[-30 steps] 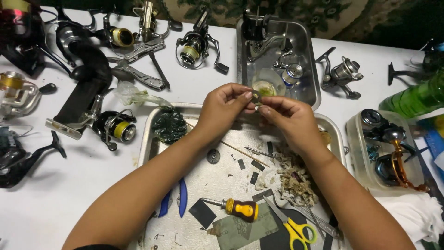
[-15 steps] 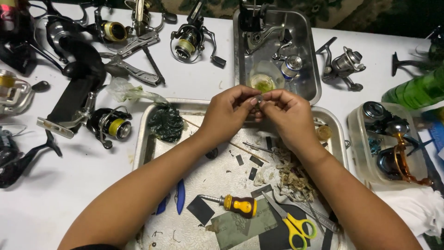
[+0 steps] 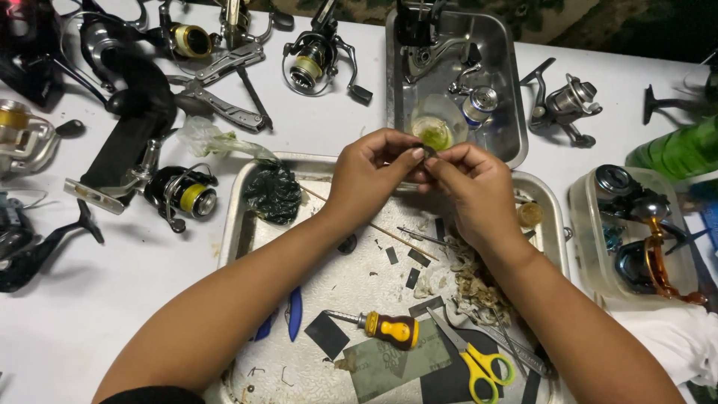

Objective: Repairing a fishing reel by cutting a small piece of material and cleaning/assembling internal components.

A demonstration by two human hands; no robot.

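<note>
Far left on my white worktop [image 3: 90,299] lies a cluster of fishing reels, one with a yellow spool [image 3: 183,196] just beside the big metal tray [image 3: 232,224]. A dark crumpled bag [image 3: 273,193] sits in the tray's top left corner. My left hand [image 3: 370,176] comes in over that tray, fingers curled and pressed together, thumb and forefinger pinching a small dark round part [image 3: 426,152]. That little part is right between both my hands, held up in the air above the tray's far edge, just in front of a small cup of green grease [image 3: 436,135]. The cup sits in a second, deeper steel tray [image 3: 508,90] behind, with a reel part lying beside it. My right hand [image 3: 479,191] meets the left, fingertips closed on the same small part from the other side. Below my wrists in the near tray: a blue-handled tool [image 3: 295,314], a yellow-handled screwdriver [image 3: 385,329], sheets of grey sandpaper [image 3: 389,363], yellow scissors [image 3: 479,363] and a heap of pale scraps [image 3: 471,288]. Further right, another reel [image 3: 568,101] lies on the worktop, then a clear plastic tub [image 3: 591,239] holding dark and orange reel pieces, and a green bottle [image 3: 677,150] at the edge.
</note>
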